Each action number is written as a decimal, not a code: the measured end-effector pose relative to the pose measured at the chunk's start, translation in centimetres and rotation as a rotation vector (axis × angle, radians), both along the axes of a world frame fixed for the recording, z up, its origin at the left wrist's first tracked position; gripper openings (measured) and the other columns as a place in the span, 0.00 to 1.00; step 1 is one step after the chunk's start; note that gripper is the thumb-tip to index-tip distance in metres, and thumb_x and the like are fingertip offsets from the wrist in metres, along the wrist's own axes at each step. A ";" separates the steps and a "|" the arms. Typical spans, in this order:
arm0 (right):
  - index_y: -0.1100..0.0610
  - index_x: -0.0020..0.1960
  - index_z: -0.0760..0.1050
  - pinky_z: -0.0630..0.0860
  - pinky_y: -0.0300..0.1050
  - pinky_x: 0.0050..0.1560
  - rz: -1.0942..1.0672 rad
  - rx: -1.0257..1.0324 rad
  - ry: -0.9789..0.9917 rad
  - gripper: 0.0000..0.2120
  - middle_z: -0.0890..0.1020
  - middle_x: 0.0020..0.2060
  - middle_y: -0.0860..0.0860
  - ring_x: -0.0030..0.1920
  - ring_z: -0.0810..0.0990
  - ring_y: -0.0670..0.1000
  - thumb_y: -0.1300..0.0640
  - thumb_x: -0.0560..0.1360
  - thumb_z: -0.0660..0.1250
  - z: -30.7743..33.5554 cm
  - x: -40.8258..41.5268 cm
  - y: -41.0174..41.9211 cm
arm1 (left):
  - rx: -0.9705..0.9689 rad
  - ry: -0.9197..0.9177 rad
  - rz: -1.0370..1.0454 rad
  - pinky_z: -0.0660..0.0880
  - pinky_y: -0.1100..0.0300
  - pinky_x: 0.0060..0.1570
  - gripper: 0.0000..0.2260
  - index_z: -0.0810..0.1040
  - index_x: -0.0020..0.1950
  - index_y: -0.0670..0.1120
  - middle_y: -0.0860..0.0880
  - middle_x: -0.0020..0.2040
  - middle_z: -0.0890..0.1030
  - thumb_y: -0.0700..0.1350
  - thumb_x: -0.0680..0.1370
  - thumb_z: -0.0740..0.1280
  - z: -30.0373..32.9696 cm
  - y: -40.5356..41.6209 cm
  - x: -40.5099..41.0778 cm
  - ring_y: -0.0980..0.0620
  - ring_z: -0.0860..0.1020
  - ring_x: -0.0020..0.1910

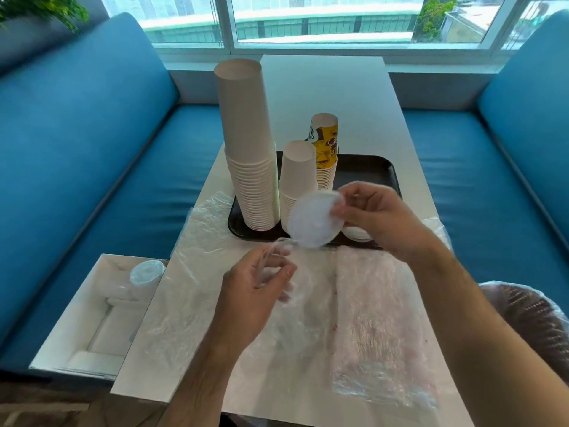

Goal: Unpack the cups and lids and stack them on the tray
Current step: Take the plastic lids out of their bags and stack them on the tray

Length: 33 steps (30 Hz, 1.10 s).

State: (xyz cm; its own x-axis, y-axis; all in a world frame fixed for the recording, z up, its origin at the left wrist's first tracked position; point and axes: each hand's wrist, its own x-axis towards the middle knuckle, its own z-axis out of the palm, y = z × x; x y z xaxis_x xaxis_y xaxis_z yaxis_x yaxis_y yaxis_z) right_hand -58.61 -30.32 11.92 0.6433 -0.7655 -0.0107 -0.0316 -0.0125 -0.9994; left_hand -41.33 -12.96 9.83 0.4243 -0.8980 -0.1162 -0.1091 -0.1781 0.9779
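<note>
Head view: right hand is pinching a translucent lid by its rim, face tilted toward the camera, just above the tray edge; the lid stack is lying directly beneath this nearer hand. Left hand is loosely gripping clear wrapping.

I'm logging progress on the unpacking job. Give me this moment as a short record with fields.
tray: black tray on the white table
cups: tall white stack, short white stack, yellow printed stack, all upside down on the tray
right hand: pinches a clear lid
left hand: holds clear plastic wrap
beside table: white box
</note>
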 end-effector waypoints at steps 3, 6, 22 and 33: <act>0.53 0.54 0.80 0.83 0.44 0.49 -0.251 0.125 -0.059 0.10 0.86 0.46 0.54 0.48 0.85 0.53 0.60 0.74 0.74 -0.7 -1.7 -2.9 | 0.003 -0.016 0.007 0.80 0.63 0.35 0.08 0.80 0.54 0.52 0.56 0.45 0.85 0.39 0.78 0.71 -0.1 0.1 0.2 0.51 0.85 0.39; 0.50 0.51 0.81 0.82 0.41 0.43 -0.431 0.184 0.015 0.09 0.86 0.39 0.48 0.41 0.83 0.48 0.59 0.73 0.75 -2.7 -3.0 -5.9 | 0.008 -0.043 0.005 0.80 0.63 0.35 0.09 0.79 0.53 0.54 0.58 0.45 0.85 0.40 0.79 0.70 -0.1 0.2 0.3 0.52 0.85 0.39; 0.56 0.62 0.78 0.79 0.48 0.55 -0.515 -0.237 0.771 0.17 0.79 0.50 0.54 0.52 0.79 0.55 0.56 0.75 0.75 -7.3 -3.9 -9.0 | 0.029 -0.066 0.016 0.81 0.61 0.36 0.09 0.79 0.55 0.54 0.54 0.47 0.85 0.41 0.79 0.70 -0.1 -0.1 0.6 0.52 0.85 0.38; 0.47 0.75 0.69 0.75 0.55 0.61 -0.178 -0.675 1.104 0.29 0.71 0.70 0.55 0.67 0.69 0.59 0.45 0.76 0.72 -8.5 -1.3 -5.3 | 0.044 -0.081 0.020 0.83 0.58 0.38 0.08 0.79 0.56 0.53 0.53 0.49 0.85 0.41 0.79 0.70 -0.3 -0.3 0.6 0.52 0.85 0.39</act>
